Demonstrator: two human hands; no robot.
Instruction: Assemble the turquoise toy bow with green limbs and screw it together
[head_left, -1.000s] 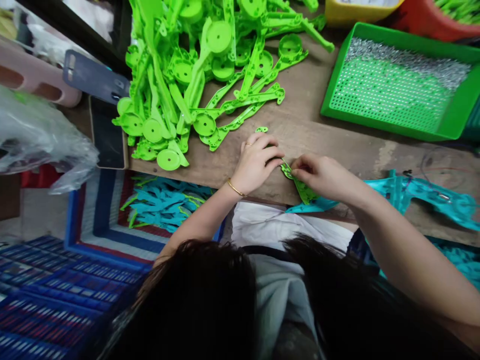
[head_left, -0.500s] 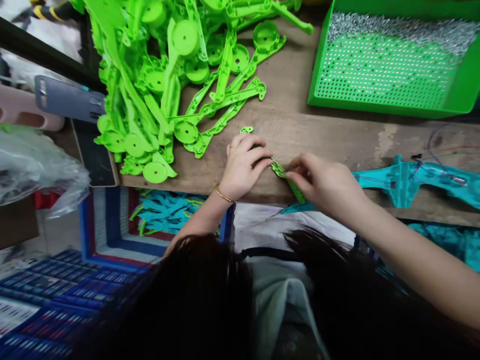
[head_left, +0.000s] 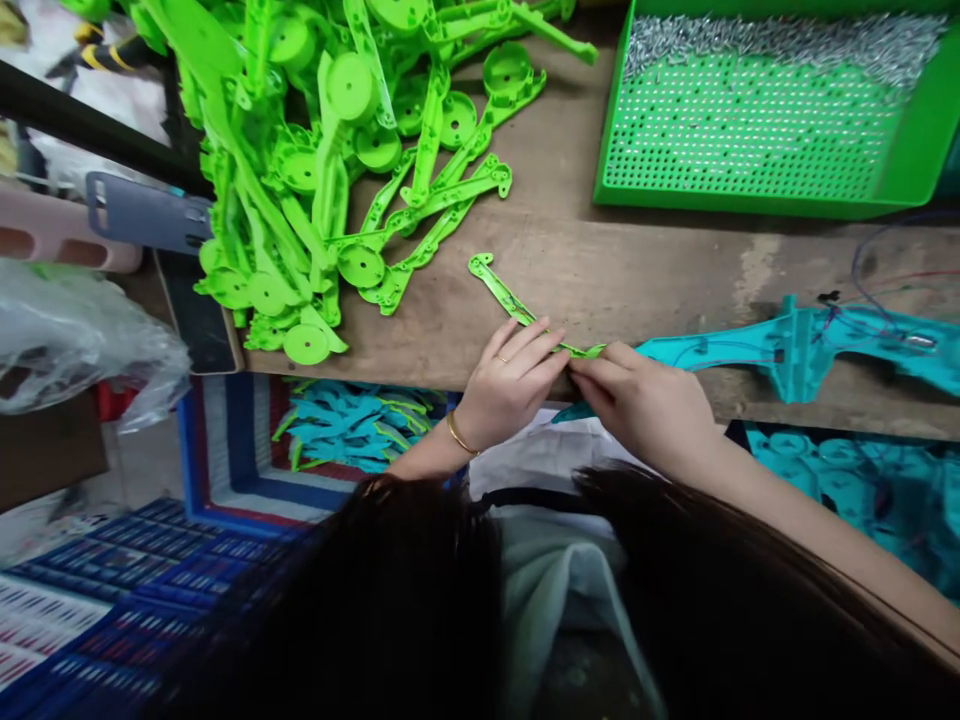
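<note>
A slim green plastic piece point(head_left: 501, 290) lies slantwise near the table's front edge, its upper left end bare. My left hand point(head_left: 511, 385) rests over its middle, fingers together and pressed on it. My right hand point(head_left: 645, 395) pinches the piece's right end, fingertips close to those of my left hand. Just beyond my right hand, a long turquoise plastic part point(head_left: 720, 350) with thin wires lies along the front of the table. A turquoise tip shows below my hands. The fingertips hide part of the green piece.
A heap of green plastic parts point(head_left: 330, 180) covers the table's left. At the back right stands a green perforated tray point(head_left: 739, 185) with many small screws point(head_left: 780, 45). Below the table edge are a blue crate point(head_left: 196, 450) and turquoise parts point(head_left: 855, 475).
My left hand has moved down and right along the green piece, uncovering its left end. The right end has swung up, and both hands are closer together. The view has shifted slightly.
</note>
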